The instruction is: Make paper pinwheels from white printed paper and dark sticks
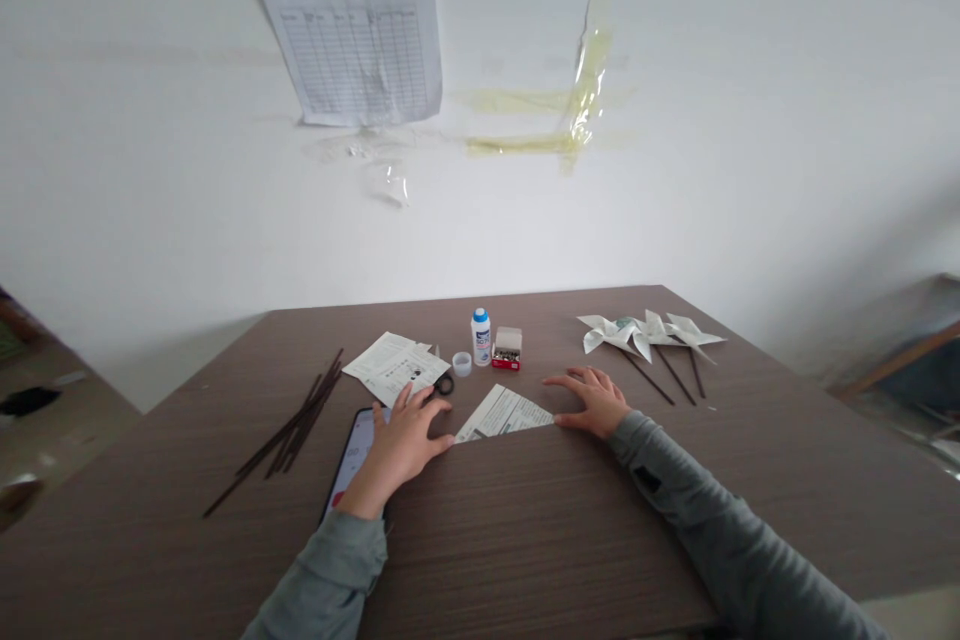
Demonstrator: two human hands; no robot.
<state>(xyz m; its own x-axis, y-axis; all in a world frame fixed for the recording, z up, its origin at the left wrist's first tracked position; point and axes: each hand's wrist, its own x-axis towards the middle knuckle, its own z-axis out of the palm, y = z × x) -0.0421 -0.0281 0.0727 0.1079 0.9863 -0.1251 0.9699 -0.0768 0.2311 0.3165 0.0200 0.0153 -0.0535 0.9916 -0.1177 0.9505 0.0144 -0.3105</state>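
A printed sheet of paper (pixel 504 414), folded into a triangle, lies on the table with its long edge toward me. My left hand (pixel 405 440) has its fingers spread, and its thumb tip is at the triangle's left corner. At the right corner rests the thumb of my right hand (pixel 592 402), whose other fingers stretch out above the table. Beneath my left wrist lies a phone (pixel 352 460), partly covered. A stack of printed paper (pixel 390 365) sits just beyond my left fingers, with black-handled scissors (pixel 445 384) partly under it.
A white glue bottle (pixel 481 340) with a blue cap, a small clear cap (pixel 462 364) and a red box (pixel 507 350) of small metal pieces stand behind the triangle. Dark sticks (pixel 300 420) lie left. Paper pinwheels (pixel 645 332) on sticks lie right. A wall (pixel 510 230) backs the table.
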